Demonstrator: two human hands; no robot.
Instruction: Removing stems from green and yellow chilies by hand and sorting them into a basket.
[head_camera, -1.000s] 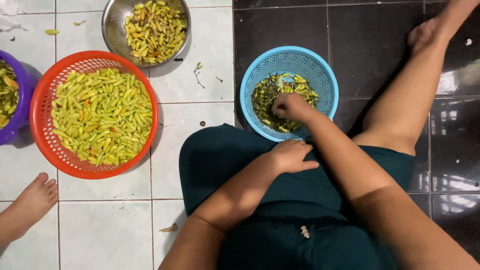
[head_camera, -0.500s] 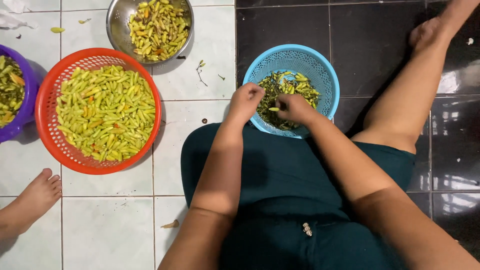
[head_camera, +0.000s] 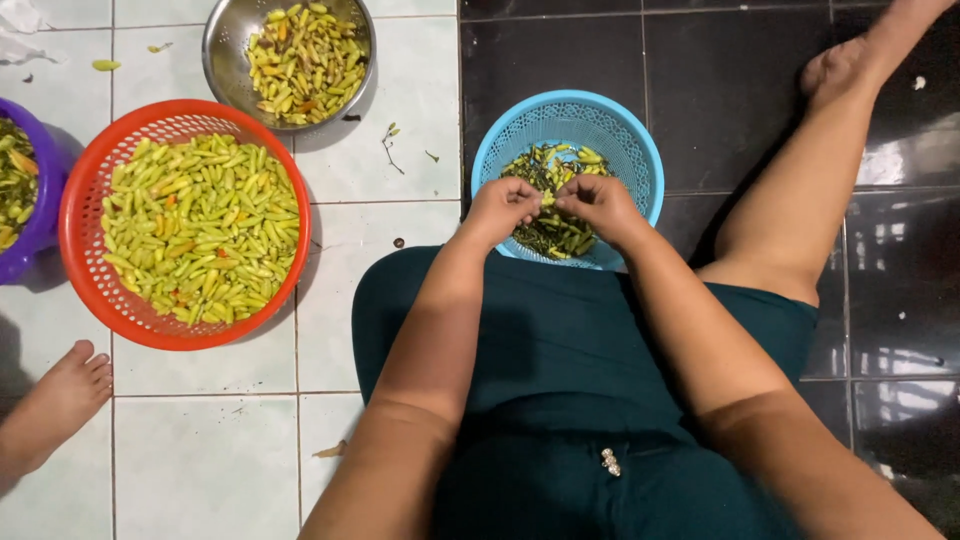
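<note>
She sits on the tiled floor (head_camera: 400, 90), both hands meeting over the round blue plastic basket (head_camera: 610, 130). Left hand (head_camera: 500, 208) and right hand (head_camera: 597, 203) pinch a small yellow-green chilli (head_camera: 547, 197) between their fingertips, its long axis running hand to hand. Farther left sits a red plastic basket (head_camera: 75, 215) of chillies, a steel colander (head_camera: 222, 40) beyond.

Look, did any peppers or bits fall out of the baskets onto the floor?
Yes. A green pepper and a scrap lie on the white tiles near the metal colander. Thin stems lie between the colander and the blue basket.
</note>
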